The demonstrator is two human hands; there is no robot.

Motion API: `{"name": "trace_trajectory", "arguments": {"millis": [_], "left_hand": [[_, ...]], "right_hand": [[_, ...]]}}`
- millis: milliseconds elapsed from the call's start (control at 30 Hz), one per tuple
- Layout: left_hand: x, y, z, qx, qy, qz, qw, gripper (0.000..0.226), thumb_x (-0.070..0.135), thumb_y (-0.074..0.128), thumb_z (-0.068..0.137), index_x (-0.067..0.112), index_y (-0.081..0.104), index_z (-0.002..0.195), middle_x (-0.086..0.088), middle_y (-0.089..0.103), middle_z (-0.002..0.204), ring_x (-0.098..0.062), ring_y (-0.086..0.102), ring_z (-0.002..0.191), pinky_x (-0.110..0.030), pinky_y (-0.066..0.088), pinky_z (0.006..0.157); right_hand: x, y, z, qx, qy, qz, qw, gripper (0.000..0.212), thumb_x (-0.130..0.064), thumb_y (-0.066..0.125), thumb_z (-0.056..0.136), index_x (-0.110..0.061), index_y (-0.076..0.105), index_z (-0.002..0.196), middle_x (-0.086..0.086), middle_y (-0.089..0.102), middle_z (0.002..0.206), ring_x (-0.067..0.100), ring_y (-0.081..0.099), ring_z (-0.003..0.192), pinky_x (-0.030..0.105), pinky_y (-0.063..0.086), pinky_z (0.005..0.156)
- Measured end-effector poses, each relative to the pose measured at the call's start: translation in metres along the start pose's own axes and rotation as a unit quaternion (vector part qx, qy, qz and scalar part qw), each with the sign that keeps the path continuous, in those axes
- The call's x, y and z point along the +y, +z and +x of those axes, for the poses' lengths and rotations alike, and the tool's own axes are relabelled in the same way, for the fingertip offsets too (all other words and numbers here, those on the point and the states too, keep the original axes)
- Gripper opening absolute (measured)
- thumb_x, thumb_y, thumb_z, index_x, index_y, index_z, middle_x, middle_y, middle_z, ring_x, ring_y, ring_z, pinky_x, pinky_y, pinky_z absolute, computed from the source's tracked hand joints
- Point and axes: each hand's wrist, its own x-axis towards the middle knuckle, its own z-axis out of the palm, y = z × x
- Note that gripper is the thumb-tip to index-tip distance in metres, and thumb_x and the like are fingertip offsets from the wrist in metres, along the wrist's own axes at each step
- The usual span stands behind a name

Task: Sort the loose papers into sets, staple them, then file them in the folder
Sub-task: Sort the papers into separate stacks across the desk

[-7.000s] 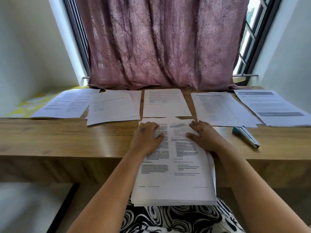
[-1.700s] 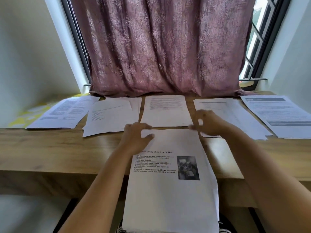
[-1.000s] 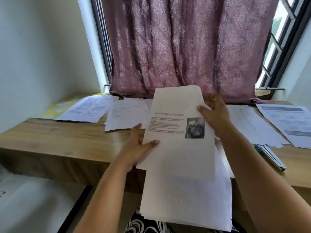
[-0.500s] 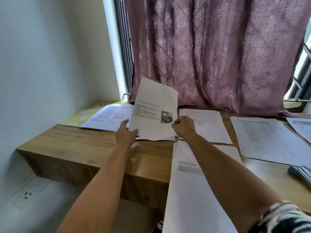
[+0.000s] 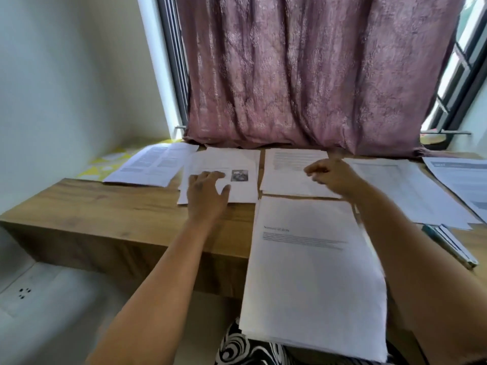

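Observation:
Several sets of white printed papers lie in a row along the back of the wooden desk (image 5: 105, 206). The sheet with a small photo (image 5: 234, 177) lies on the second set from the left. My left hand (image 5: 205, 193) rests flat on that sheet's near part, fingers spread. My right hand (image 5: 332, 175) hovers over the middle set (image 5: 287, 167), fingers loosely curled and blurred, holding nothing. The main stack of loose papers (image 5: 313, 272) hangs over the desk's front edge toward my lap. A teal stapler (image 5: 450, 245) lies at the right.
A pink curtain (image 5: 303, 75) hangs behind the papers. Further sets lie at the far left (image 5: 152, 164) and at the right (image 5: 405, 191), (image 5: 461, 180). A yellow patterned folder (image 5: 102, 164) peeks out at the far left. White wall on the left.
I lifted the photo sheet off the main stack with both hands, carried it left and laid it on the second set. My right hand has let go and moved right.

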Motion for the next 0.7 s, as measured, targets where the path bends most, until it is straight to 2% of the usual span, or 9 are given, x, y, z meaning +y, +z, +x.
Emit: {"name": "trace_trajectory", "arguments": {"millis": [133, 233, 333, 433, 500, 567, 633, 667, 700], "left_hand": [[0.052, 0.014, -0.045, -0.092, 0.039, -0.121, 0.988, 0.033, 0.034, 0.064, 0.092, 0.025, 0.062, 0.123, 0.004, 0.056, 0.136, -0.019, 0.037, 0.13, -0.034, 0.034, 0.105], [0.054, 0.038, -0.068, -0.152, 0.082, -0.073, 0.982, 0.043, 0.046, 0.061, 0.091, 0.025, 0.058, 0.129, 0.005, 0.056, 0.134, -0.02, 0.039, 0.13, -0.035, 0.035, 0.107], [0.05, 0.05, -0.079, -0.164, 0.093, -0.023, 0.982, 0.045, 0.054, 0.057, 0.09, 0.023, 0.062, 0.122, 0.004, 0.059, 0.125, -0.022, 0.048, 0.121, -0.04, 0.042, 0.102], [0.05, 0.052, -0.08, -0.148, 0.102, -0.01, 0.984, 0.044, 0.055, 0.058, 0.089, 0.024, 0.064, 0.12, 0.005, 0.059, 0.121, -0.021, 0.047, 0.119, -0.036, 0.038, 0.099], [0.05, 0.051, -0.079, -0.154, 0.097, -0.009, 0.983, 0.047, 0.056, 0.058, 0.088, 0.025, 0.061, 0.124, 0.004, 0.057, 0.125, -0.021, 0.044, 0.123, -0.035, 0.035, 0.102], [0.051, 0.05, -0.079, -0.16, 0.076, -0.03, 0.984, 0.06, 0.056, 0.062, 0.086, 0.025, 0.049, 0.136, 0.001, 0.049, 0.136, -0.023, 0.038, 0.13, -0.038, 0.034, 0.106], [0.05, 0.047, -0.079, -0.151, 0.027, -0.1, 0.983, 0.078, 0.051, 0.069, 0.083, 0.027, 0.031, 0.146, -0.002, 0.04, 0.141, -0.024, 0.034, 0.133, -0.043, 0.037, 0.107], [0.05, 0.044, -0.077, -0.142, 0.006, -0.14, 0.98, 0.085, 0.049, 0.072, 0.081, 0.028, 0.024, 0.148, -0.002, 0.04, 0.142, -0.023, 0.035, 0.132, -0.043, 0.04, 0.105], [0.05, 0.039, -0.075, -0.131, -0.009, -0.18, 0.975, 0.089, 0.046, 0.074, 0.08, 0.029, 0.02, 0.149, -0.001, 0.042, 0.141, -0.021, 0.039, 0.13, -0.04, 0.044, 0.101]], "right_hand": [[0.039, -0.038, -0.05, -0.005, 0.067, -0.088, 0.994, 0.029, -0.002, 0.056, 0.091, -0.016, 0.069, 0.113, 0.005, 0.066, 0.12, 0.023, 0.059, 0.115, 0.028, 0.042, 0.095], [0.05, -0.032, -0.078, -0.079, 0.123, -0.192, 0.97, 0.048, -0.035, 0.062, 0.093, -0.02, 0.051, 0.137, 0.004, 0.05, 0.139, 0.025, 0.048, 0.126, 0.036, 0.039, 0.105], [0.061, -0.021, -0.091, -0.121, 0.103, -0.285, 0.945, 0.072, -0.055, 0.051, 0.092, -0.02, 0.031, 0.151, 0.0, 0.031, 0.156, 0.023, 0.029, 0.141, 0.038, 0.024, 0.116], [0.068, -0.019, -0.091, -0.123, 0.076, -0.296, 0.944, 0.068, -0.055, 0.043, 0.095, -0.023, 0.026, 0.153, -0.005, 0.02, 0.16, 0.023, 0.015, 0.146, 0.04, 0.014, 0.118], [0.067, -0.017, -0.094, -0.111, 0.053, -0.288, 0.95, 0.06, -0.049, 0.048, 0.096, -0.024, 0.034, 0.149, -0.006, 0.022, 0.159, 0.022, 0.014, 0.146, 0.041, 0.016, 0.118], [0.061, -0.014, -0.098, -0.055, -0.005, -0.231, 0.971, 0.047, -0.036, 0.059, 0.094, -0.023, 0.05, 0.138, -0.003, 0.037, 0.152, 0.023, 0.03, 0.139, 0.038, 0.03, 0.112], [0.051, -0.013, -0.1, 0.017, -0.059, -0.128, 0.99, 0.035, -0.023, 0.065, 0.091, -0.025, 0.058, 0.125, 0.0, 0.06, 0.127, 0.019, 0.056, 0.111, 0.016, 0.045, 0.09], [0.044, -0.014, -0.098, 0.045, -0.071, -0.076, 0.994, 0.033, -0.019, 0.065, 0.091, -0.025, 0.058, 0.122, -0.003, 0.064, 0.112, 0.014, 0.059, 0.094, 0.004, 0.042, 0.076], [0.036, -0.015, -0.093, 0.073, -0.082, -0.039, 0.993, 0.033, -0.016, 0.065, 0.09, -0.026, 0.058, 0.121, -0.007, 0.063, 0.106, 0.01, 0.058, 0.086, 0.0, 0.038, 0.069]]}}
